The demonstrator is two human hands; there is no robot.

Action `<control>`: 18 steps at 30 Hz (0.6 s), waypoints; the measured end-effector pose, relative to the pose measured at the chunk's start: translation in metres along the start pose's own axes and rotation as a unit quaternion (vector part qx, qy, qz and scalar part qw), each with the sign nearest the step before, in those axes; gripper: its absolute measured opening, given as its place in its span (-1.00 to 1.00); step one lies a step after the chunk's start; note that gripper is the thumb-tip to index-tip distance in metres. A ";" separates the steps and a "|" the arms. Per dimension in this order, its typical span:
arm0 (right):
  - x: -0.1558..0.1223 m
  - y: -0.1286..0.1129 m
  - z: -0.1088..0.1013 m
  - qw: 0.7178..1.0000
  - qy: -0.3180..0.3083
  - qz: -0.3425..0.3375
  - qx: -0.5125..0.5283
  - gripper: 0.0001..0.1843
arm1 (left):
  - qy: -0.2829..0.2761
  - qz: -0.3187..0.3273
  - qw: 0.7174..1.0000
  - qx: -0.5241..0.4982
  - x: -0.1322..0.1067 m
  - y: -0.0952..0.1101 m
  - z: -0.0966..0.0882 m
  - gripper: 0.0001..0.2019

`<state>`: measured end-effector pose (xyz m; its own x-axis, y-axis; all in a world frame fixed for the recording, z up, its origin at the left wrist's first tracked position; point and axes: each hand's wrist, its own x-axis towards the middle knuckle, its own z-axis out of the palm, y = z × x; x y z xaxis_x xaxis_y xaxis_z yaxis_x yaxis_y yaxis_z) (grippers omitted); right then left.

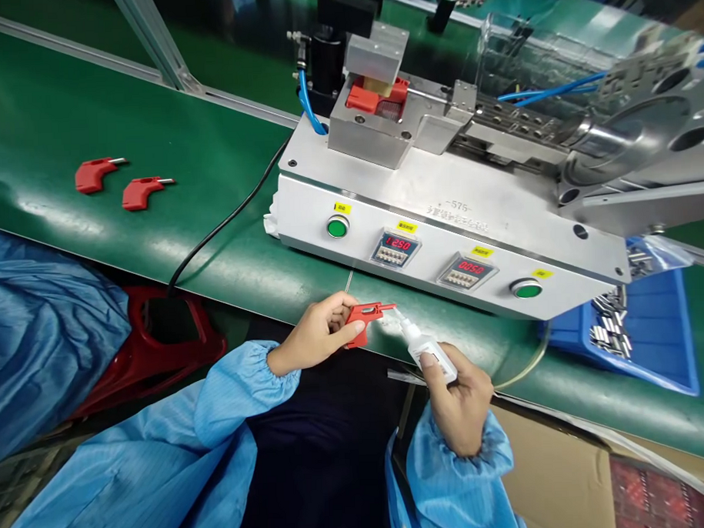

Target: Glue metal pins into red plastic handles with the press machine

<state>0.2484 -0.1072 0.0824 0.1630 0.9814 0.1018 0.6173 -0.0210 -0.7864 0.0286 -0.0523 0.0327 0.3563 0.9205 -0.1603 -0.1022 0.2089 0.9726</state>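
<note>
My left hand [318, 332] is closed around a red angled plastic handle [358, 328], shaped like a small pistol, with its narrow end pointing right. A thin metal rod [349, 281] sticks up by the fingertips; whether the hand holds it I cannot tell. My right hand [461, 395] grips a small white squeeze bottle [429, 351], tilted up to the left. The bottle's thin nozzle is at or very near the handle's narrow end; actual contact is too fine to make out. Both hands are over the front edge of the green table [260, 275].
Beyond my hands stands a metal machine [442, 191] with green buttons, red displays and a red part [363, 98] clamped inside. Two red handles [143, 193] with metal pins lie left. A blue bin [669, 322] of metal cylinders is right, a red stool [153, 356] lower left.
</note>
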 end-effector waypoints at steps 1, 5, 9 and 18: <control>0.000 0.000 0.000 1.000 -0.001 0.002 0.000 -0.60 | -0.001 0.001 1.000 0.003 0.000 0.000 0.000 -0.78; 0.001 -0.001 0.002 1.000 -0.004 0.006 0.002 -0.60 | -0.002 -0.002 1.000 0.011 0.000 -0.001 -0.001 -0.76; 0.000 0.000 0.002 1.000 -0.005 0.002 0.006 -0.61 | -0.001 -0.002 1.000 0.011 -0.001 -0.002 -0.001 -0.75; -0.001 0.002 0.004 1.000 0.001 0.005 0.010 -0.63 | -0.010 -0.003 1.000 0.009 0.000 0.001 -0.001 -0.77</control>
<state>0.2466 -0.1072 0.0782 0.1698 0.9809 0.0948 0.6005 -0.0267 -0.7992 0.0270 -0.0519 0.0337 0.3757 0.9123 -0.1628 -0.0842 0.2086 0.9744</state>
